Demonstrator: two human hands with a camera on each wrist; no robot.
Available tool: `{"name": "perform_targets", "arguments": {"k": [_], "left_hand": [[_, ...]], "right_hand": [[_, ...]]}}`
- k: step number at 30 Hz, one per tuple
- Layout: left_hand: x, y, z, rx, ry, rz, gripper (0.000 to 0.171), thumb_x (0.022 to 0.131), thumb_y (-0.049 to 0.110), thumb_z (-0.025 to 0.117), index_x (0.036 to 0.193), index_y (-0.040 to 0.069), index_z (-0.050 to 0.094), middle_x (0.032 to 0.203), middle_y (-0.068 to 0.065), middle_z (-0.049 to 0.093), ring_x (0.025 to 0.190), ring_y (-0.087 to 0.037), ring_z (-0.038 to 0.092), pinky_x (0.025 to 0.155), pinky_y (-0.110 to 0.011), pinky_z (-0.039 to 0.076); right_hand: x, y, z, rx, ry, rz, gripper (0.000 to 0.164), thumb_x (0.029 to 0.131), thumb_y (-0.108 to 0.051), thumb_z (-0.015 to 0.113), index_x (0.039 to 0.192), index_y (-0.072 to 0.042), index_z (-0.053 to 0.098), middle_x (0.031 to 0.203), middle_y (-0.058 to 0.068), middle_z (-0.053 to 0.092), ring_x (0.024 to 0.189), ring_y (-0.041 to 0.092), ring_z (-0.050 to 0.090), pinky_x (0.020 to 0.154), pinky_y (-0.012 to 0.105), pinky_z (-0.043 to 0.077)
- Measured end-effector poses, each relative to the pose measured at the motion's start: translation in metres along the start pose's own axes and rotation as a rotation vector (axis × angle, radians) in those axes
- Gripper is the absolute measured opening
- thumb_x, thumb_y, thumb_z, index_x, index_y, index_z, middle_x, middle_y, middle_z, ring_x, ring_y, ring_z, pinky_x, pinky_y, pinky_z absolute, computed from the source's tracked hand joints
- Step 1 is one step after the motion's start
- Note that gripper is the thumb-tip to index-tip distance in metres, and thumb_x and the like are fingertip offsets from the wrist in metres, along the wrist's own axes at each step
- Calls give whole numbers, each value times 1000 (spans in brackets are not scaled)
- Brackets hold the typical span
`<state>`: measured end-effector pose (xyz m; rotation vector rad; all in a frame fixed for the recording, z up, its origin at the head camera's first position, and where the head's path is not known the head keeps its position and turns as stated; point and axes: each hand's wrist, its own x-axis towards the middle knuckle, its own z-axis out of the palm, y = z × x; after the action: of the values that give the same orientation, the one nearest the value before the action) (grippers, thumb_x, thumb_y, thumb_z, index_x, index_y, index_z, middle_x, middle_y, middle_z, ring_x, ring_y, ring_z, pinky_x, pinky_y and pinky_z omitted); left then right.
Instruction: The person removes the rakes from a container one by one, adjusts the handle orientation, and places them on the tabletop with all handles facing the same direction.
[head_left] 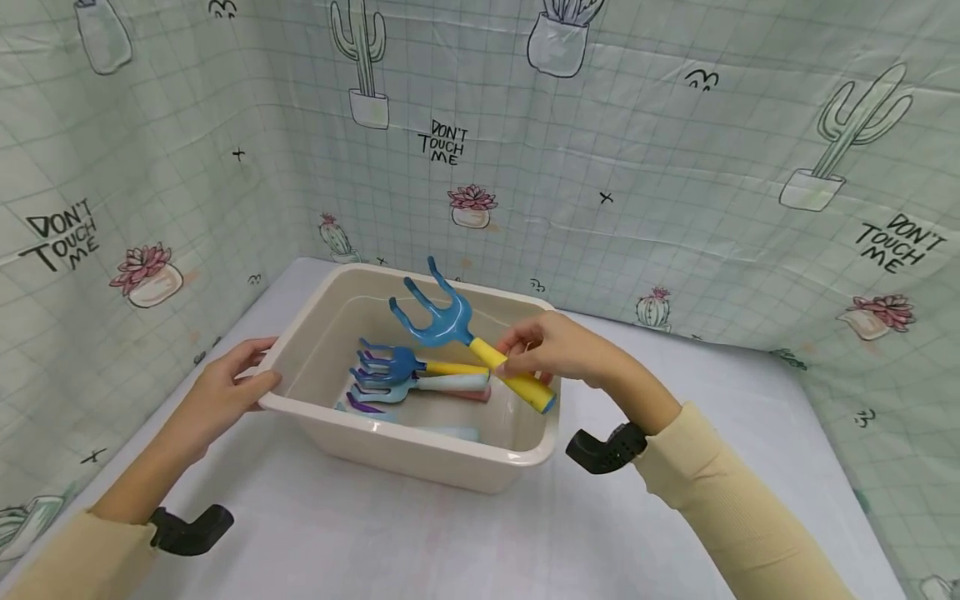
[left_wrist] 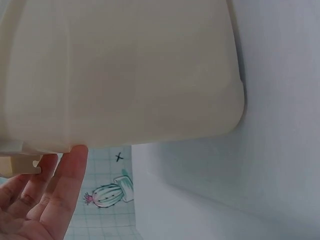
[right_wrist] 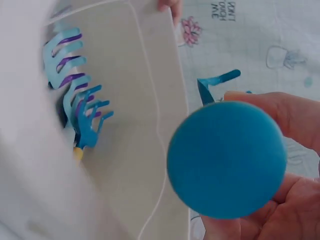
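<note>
My right hand [head_left: 558, 346] holds a small garden hand rake [head_left: 447, 323] by its yellow handle, over the right part of a cream plastic bin [head_left: 420, 462]. Its three blue prongs point up and to the left in the head view. The handle's round blue end cap [right_wrist: 227, 160] fills much of the right wrist view. At the bin's left end, my left hand [head_left: 225, 392] grips the rim, its fingers [left_wrist: 70, 172] beneath the edge in the left wrist view. Inside lie several more hand rakes, among them a blue one [head_left: 397, 365] with a yellow handle and a light blue one [head_left: 393, 389].
The bin stands on a white-covered table [head_left: 450, 550]. Behind and beside it hangs a pale gridded cloth [head_left: 525, 150] printed with cacti and lettering. A purple-pronged tool [head_left: 362, 405] lies low among the rakes, near the bin's front wall.
</note>
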<state>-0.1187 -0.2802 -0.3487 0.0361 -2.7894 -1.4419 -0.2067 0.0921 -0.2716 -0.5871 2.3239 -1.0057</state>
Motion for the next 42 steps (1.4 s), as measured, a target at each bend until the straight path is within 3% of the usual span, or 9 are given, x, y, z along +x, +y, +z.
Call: {"name": "perform_targets", "arguments": {"k": [4, 9, 12, 17, 24, 29, 42], "left_hand": [[1, -1, -2, 4, 1, 0, 53, 96, 23, 48, 141, 2, 32, 132, -26, 44, 104, -35, 59, 68, -24, 54], [1, -5, -4, 2, 14, 16, 53, 95, 23, 49, 141, 2, 33, 131, -26, 46, 92, -3, 59, 66, -21, 53], [0, -8, -5, -1, 30, 23, 53, 95, 24, 50, 141, 2, 33, 130, -25, 46, 86, 9, 55, 66, -20, 52], [-3, -12, -6, 0, 45, 27, 54, 95, 25, 51, 140, 2, 33, 131, -24, 45, 85, 12, 52, 66, -22, 54], [-5, -16, -6, 14, 49, 26, 54, 95, 23, 51, 141, 1, 33, 132, -25, 44, 89, 6, 56, 67, -29, 56], [-3, -15, -4, 3, 44, 35, 55, 95, 24, 52, 140, 0, 33, 131, -24, 43, 86, 15, 51, 67, -27, 56], [2, -14, 2, -7, 31, 55, 54, 95, 21, 52, 140, -1, 32, 130, -25, 44, 86, 15, 51, 66, -26, 56]], "right_hand": [[-13, 13, 0, 41, 51, 18, 27, 81, -20, 67, 102, -4, 64, 82, 3, 59, 73, 18, 56, 58, 29, 50], [-31, 27, 3, 92, 108, 25, 29, 82, -19, 66, 105, -2, 61, 84, 6, 57, 76, 20, 56, 58, 32, 51], [-42, 34, 6, 116, 144, 27, 31, 83, -20, 65, 107, -1, 59, 84, 6, 58, 76, 19, 56, 59, 32, 50], [-58, 47, 8, 158, 212, 57, 35, 84, -21, 64, 110, 1, 56, 85, 7, 59, 76, 19, 57, 60, 32, 49], [-75, 70, 13, 221, 288, 105, 38, 85, -20, 63, 113, 4, 53, 86, 8, 59, 77, 19, 57, 62, 32, 50], [-83, 89, 20, 274, 361, 148, 39, 86, -21, 62, 114, 4, 51, 87, 6, 58, 78, 16, 57, 62, 31, 50], [-87, 137, 45, 390, 515, 283, 38, 87, -20, 63, 113, 5, 52, 84, 2, 59, 76, 14, 56, 59, 27, 50]]}}
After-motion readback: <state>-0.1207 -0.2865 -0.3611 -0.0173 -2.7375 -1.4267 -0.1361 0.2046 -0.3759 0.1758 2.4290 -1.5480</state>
